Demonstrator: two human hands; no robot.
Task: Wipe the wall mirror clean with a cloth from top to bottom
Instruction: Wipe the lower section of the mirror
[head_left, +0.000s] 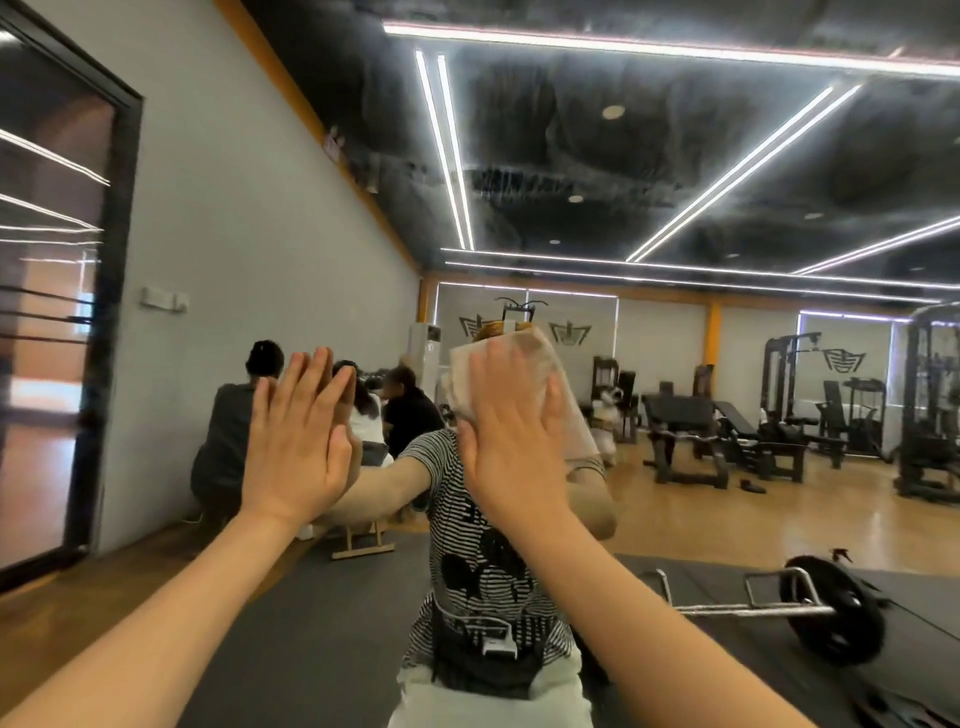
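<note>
The wall mirror (675, 171) fills almost the whole view and reflects a gym hall and my own body in a striped shirt. My right hand (511, 441) lies flat with straight fingers on a pale, slightly soiled cloth (524, 358) and presses it against the glass at about head height. My left hand (296, 441) rests flat on the mirror to the left of it, fingers straight and together, holding nothing. The cloth's lower edge hangs down behind my right hand.
A dark-framed doorway (78, 291) shows at the far left. The mirror reflects people sitting at left (244, 415), weight benches and machines (727, 436) at right, a barbell with a plate (826, 608) on dark mats, and ceiling light strips.
</note>
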